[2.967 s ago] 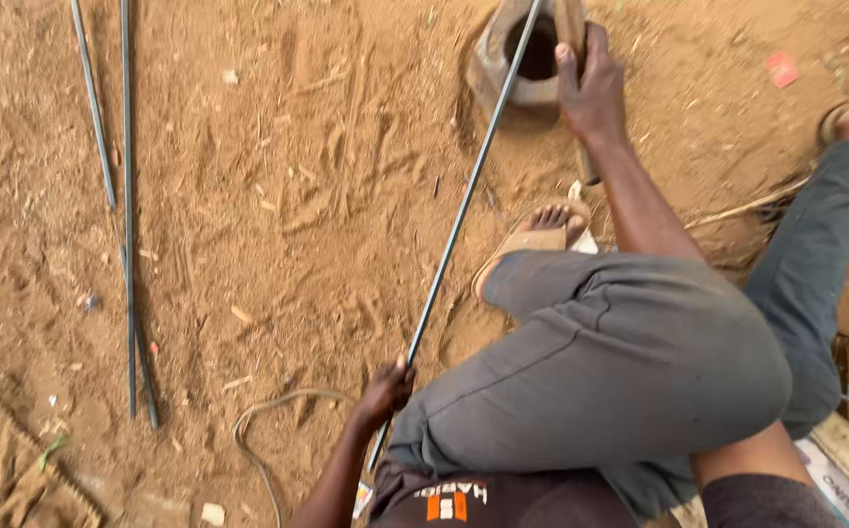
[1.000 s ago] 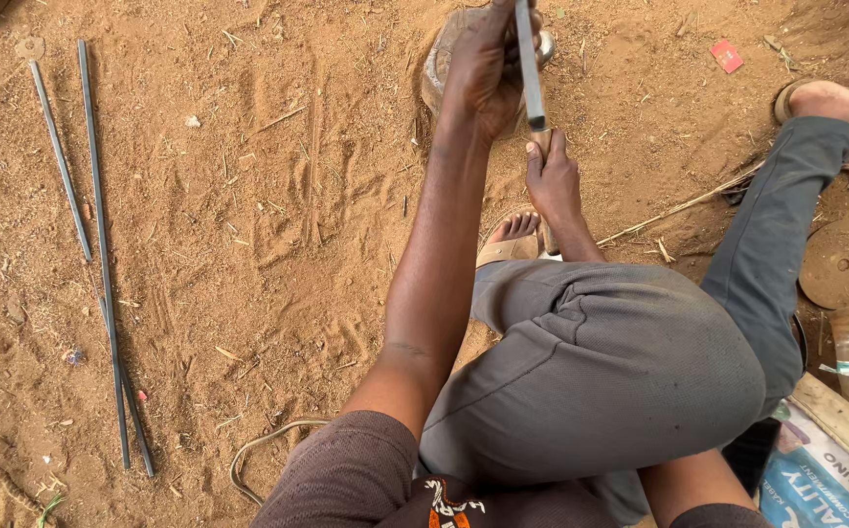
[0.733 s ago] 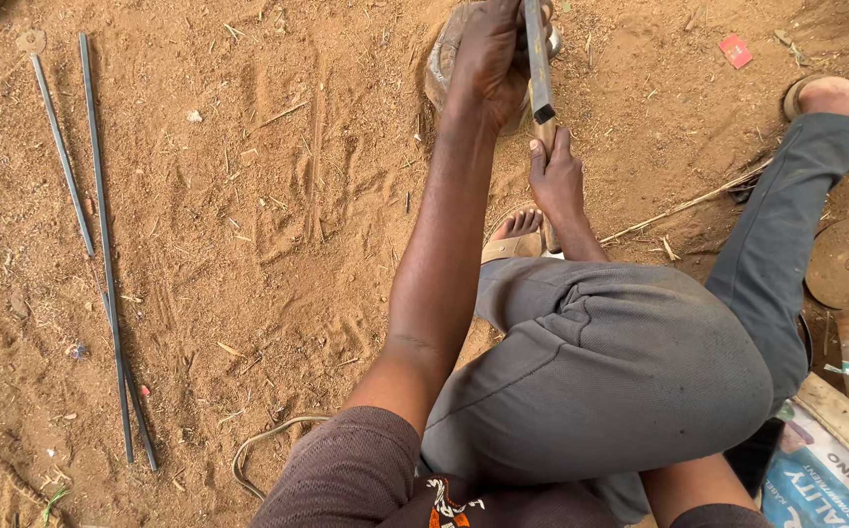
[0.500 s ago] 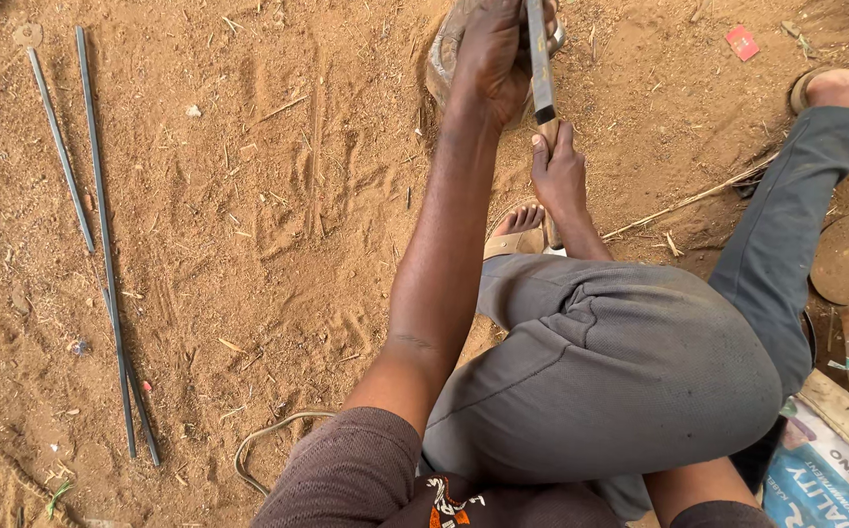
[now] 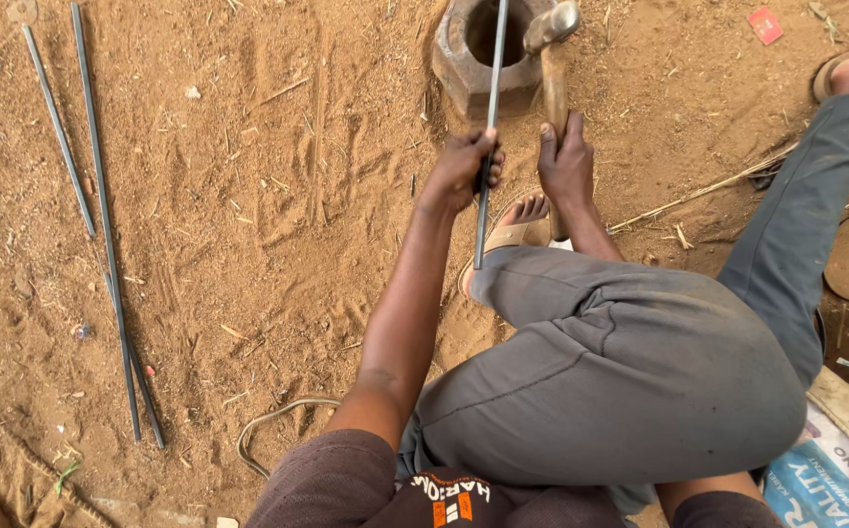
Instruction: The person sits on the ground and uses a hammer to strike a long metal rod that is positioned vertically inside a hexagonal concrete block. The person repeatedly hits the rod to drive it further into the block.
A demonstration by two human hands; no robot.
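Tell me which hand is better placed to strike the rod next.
Right, most likely. The right hand grips the hammer, its head beside the metal ring block. The left hand is occupied holding the thin rod over it.

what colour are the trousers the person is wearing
Grey trousers, seen clearly in the head view.

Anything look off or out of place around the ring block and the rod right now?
Nothing looks damaged or spilled. The left hand holds the thin grey metal rod across the hollow metal ring block on the dirt; the right hand grips the wooden-handled hammer. Two spare dark rods lie aside.
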